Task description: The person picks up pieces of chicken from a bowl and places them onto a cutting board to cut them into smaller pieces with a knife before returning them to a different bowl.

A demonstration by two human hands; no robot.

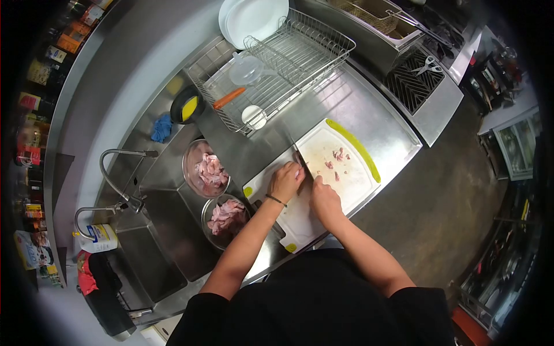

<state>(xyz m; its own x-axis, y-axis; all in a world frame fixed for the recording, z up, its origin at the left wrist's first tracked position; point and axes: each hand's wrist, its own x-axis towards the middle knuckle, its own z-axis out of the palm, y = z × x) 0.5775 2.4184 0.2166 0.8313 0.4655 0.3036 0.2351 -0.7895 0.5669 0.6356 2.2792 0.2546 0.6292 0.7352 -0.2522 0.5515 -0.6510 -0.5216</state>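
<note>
On the steel counter lies a white cutting board (356,184) with green edges. My right hand (326,202) is wrapped round the handle of a knife (304,163), its blade standing over the board. Just left of the blade, my left hand (287,182) has its fingers bent and pressed on a piece of meat (298,158), mostly hidden under them. Small meat scraps (339,154) are scattered on the board right of the knife. Two bowls stand left of the board: one bowl of meat (211,170) behind, another bowl of meat (225,217) nearer me.
A wire dish rack (311,81) with white plates (254,20) stands behind the board. At the left are a double sink (167,230), a faucet (135,203), a black pan (187,107) and a blue cloth (161,127). Scissors (427,66) lie at the upper right.
</note>
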